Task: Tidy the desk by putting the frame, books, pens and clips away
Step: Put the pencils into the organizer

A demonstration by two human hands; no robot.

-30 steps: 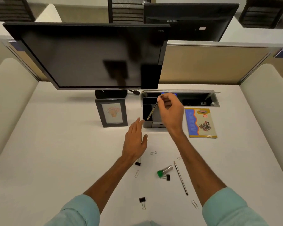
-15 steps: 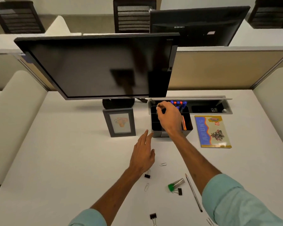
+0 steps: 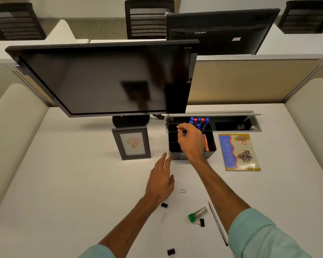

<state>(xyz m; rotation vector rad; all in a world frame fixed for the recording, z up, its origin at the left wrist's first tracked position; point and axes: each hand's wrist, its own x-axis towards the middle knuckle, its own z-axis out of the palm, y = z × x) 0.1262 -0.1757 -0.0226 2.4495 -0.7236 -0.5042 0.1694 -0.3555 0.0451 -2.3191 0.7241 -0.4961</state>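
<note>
Curling above the organizer [image 3: 173, 146], the right hand [image 3: 191, 143] perhaps pinches something, unclear; left hand [image 3: 159, 183] grip wide.

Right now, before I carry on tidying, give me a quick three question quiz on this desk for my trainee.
1. True or false: the picture frame stands upright to the left of the black desk organizer.
2. Fill in: the blue-and-yellow booklet lies flat on the desk organizer's ___ side.
3. The right hand is: A) above the desk organizer; B) on the picture frame; C) on the booklet.
Key: 1 true; 2 right; 3 A.
</note>
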